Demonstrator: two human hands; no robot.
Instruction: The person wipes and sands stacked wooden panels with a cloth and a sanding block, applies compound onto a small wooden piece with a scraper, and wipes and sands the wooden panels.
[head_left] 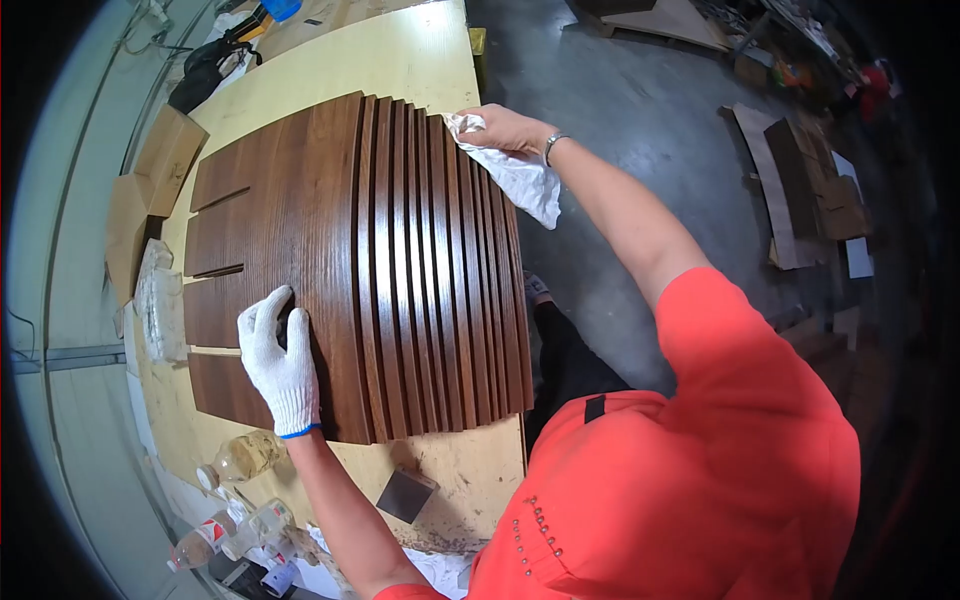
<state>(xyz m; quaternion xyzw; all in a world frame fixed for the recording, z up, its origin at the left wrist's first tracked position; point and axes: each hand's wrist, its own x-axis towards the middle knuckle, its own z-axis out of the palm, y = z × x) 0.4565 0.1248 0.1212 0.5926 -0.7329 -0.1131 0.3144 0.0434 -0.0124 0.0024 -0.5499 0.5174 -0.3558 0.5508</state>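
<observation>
A big pile of brown boards (pixel 330 200) lies flat on a pale yellow table (pixel 420 50). The boards overlap like little steps, so many thin edges show side by side, and bright light shines off the middle ones. The top board is the wide one on the left of the view, and it has thin cuts going in from its left edge. The left hand (pixel 277 355) wears a white glove with a blue rim. It is on the top board, with its fingers a bit bent and the thumb spread away from them, and I see nothing in its grip. The right hand (pixel 505 130) is bare, with a shiny band (pixel 555 148) on the wrist. Its fingers are closed around a white cloth (pixel 520 185), pinching it at the top corner of the pile, and the rest of the cloth hangs down over the side. A small dark block (pixel 406 494) sits on the table near the bottom of the pile. Just left of it are some plastic bottles (pixel 245 458). An open cardboard box (pixel 165 160) and a crinkly see-through bundle (pixel 160 300) are by the boards' left edge.
</observation>
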